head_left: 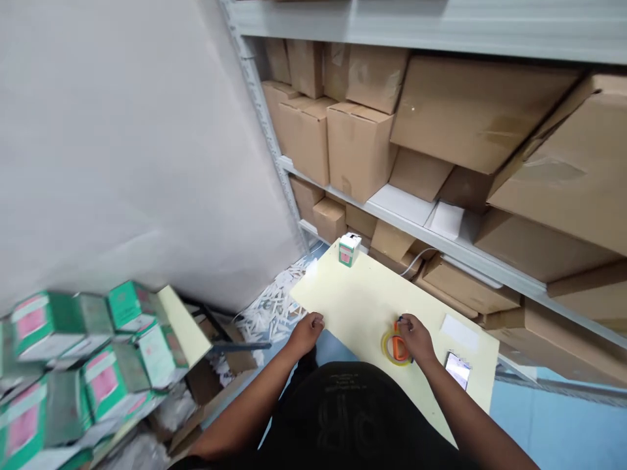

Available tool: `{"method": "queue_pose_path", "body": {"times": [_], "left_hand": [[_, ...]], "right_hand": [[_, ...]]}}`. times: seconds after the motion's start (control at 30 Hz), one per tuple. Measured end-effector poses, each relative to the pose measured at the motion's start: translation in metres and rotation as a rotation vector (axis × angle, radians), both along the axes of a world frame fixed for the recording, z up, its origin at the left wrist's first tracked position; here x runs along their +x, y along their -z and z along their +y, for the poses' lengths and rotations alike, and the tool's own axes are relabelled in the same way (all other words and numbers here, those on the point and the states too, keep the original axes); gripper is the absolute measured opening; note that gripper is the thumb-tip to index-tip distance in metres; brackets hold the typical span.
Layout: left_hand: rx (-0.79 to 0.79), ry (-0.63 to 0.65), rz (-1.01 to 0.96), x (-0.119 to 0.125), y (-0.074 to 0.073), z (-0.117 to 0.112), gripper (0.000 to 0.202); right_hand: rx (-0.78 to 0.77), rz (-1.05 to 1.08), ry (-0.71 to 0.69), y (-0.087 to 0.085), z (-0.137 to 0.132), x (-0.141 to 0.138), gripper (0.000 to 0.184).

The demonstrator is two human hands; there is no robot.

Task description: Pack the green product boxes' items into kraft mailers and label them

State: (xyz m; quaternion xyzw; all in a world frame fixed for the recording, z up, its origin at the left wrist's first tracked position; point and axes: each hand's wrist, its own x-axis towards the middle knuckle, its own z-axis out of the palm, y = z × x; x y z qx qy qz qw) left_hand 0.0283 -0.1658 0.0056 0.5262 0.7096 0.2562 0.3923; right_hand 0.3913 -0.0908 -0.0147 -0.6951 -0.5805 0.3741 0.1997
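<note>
My right hand point(416, 336) is closed on the upper end of a tape dispenser point(400, 348), orange with a dark blue part and a yellowish roll of tape. The dispenser is over the pale yellow table point(357, 303); whether it touches the top I cannot tell. By the table's left edge my left hand point(306, 331) is curled into a loose fist, and nothing shows in it. A small green and white box point(349, 249) with a pink label stands at the table's far corner, its top flaps raised.
A phone point(457, 371) and a white sheet point(459, 331) lie on the table's right part. Behind stands a metal shelf point(416, 212) full of cardboard boxes point(360, 149). Several green boxes point(105, 382) are stacked at left. White paper scraps point(274, 300) cover the floor near the wall.
</note>
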Motion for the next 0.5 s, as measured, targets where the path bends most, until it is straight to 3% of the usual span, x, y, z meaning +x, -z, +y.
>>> {"method": "queue_pose_path", "body": {"times": [0.13, 0.27, 0.5], "left_hand": [[0.05, -0.168, -0.023, 0.014, -0.011, -0.041, 0.026], [0.113, -0.289, 0.006, 0.007, -0.025, -0.09, 0.024], [0.14, -0.583, 0.018, -0.024, -0.028, -0.185, 0.026]], "right_hand": [[-0.009, 0.087, -0.091, -0.014, 0.022, -0.012, 0.045], [0.021, 0.126, -0.242, -0.022, 0.028, -0.045, 0.044], [0.006, 0.217, -0.528, -0.034, -0.007, -0.135, 0.043]]}}
